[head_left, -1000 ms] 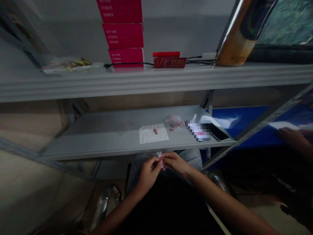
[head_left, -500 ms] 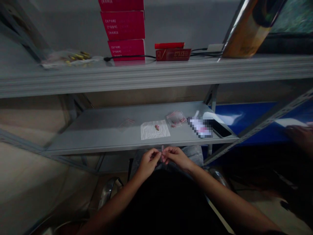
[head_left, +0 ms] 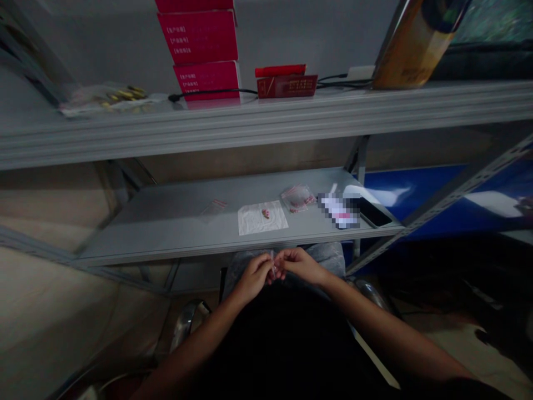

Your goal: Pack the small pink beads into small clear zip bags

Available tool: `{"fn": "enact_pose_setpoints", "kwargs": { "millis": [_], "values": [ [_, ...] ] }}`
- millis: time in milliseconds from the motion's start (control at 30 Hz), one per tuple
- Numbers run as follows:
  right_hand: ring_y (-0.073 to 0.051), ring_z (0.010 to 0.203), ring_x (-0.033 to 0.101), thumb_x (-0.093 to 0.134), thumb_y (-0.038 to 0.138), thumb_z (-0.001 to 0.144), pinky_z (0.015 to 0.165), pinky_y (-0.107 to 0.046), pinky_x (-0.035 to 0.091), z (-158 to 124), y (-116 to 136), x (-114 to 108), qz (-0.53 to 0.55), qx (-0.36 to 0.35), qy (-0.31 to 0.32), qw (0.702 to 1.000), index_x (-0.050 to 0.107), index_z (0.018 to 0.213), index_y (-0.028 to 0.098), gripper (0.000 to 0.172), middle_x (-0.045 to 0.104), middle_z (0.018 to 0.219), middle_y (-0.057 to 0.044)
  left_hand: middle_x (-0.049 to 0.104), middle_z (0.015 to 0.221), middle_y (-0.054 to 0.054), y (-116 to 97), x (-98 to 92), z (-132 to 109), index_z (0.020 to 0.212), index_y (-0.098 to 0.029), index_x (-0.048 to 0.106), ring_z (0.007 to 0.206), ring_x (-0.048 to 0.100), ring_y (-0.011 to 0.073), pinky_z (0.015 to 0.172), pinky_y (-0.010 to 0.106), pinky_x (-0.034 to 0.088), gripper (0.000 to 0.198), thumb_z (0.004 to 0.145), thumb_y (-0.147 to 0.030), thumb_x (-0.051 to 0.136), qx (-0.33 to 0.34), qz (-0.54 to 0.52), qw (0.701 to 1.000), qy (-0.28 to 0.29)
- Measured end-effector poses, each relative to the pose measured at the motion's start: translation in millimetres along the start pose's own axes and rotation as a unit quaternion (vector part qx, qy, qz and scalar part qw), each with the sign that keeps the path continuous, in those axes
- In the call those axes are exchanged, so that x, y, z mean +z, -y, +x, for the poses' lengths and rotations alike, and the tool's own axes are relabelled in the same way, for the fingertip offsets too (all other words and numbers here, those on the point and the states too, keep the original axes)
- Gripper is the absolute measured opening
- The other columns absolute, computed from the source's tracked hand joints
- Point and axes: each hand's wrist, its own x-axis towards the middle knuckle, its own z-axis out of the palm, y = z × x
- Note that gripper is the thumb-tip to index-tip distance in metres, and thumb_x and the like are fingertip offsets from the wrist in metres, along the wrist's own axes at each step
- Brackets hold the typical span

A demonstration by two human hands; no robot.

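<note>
Close together in front of the lower shelf's edge, my left hand (head_left: 257,273) and my right hand (head_left: 300,265) pinch a small clear zip bag (head_left: 273,269) between them. Fingers cover most of the bag, so what is in it cannot be made out. Beyond the hands a white plastic sheet (head_left: 254,224) lies on the shelf, with a little heap of small pink and gold pieces (head_left: 265,214) on it. Right of the sheet are clear zip bags (head_left: 296,195) with small reddish pieces. Another clear zip bag (head_left: 214,208) lies flat to the left.
The grey lower shelf (head_left: 158,222) also bears a phone (head_left: 372,213) and a blurred-out item (head_left: 339,212) at its right. Above, the upper shelf (head_left: 266,125) holds stacked red boxes (head_left: 204,39), a dark red box (head_left: 287,86), a cable and a bag of brass-coloured pieces (head_left: 127,95).
My two hands have drawn slightly closer, and less of the bag shows between them. The view has shifted a little. A person's hand at the far right has gone from sight.
</note>
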Motion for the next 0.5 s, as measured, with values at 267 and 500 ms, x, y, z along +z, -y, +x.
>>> {"fn": "enact_pose_setpoints", "kwargs": {
  "millis": [267,500],
  "values": [
    [-0.014,0.07,0.068,0.078,0.041,0.087,0.07,-0.028,0.055,-0.2,2.8,5.8,0.01,-0.029,0.009,0.999,0.068,0.083,0.018,0.026,0.072,0.075,-0.002,0.058,0.067,-0.002,-14.2,-0.9,-5.1,0.076,-0.021,0.06,0.056,0.048,0.0116,0.053,0.024,0.036,0.018,0.088,-0.032,0.052,0.029,0.05,0.998,0.031],
    [-0.015,0.074,0.07,0.076,0.039,0.089,0.075,-0.03,0.055,-3.7,4.0,-0.8,-0.036,-0.032,0.03,0.998,0.072,0.087,0.016,0.023,0.075,0.079,-0.004,0.057,0.072,-0.001,-11.7,-1.3,-7.5,0.081,-0.021,0.059,0.059,0.049,0.012,0.054,0.024,0.039,0.024,0.095,-0.038,0.05,0.026,0.041,0.997,0.062]
  ]
}}
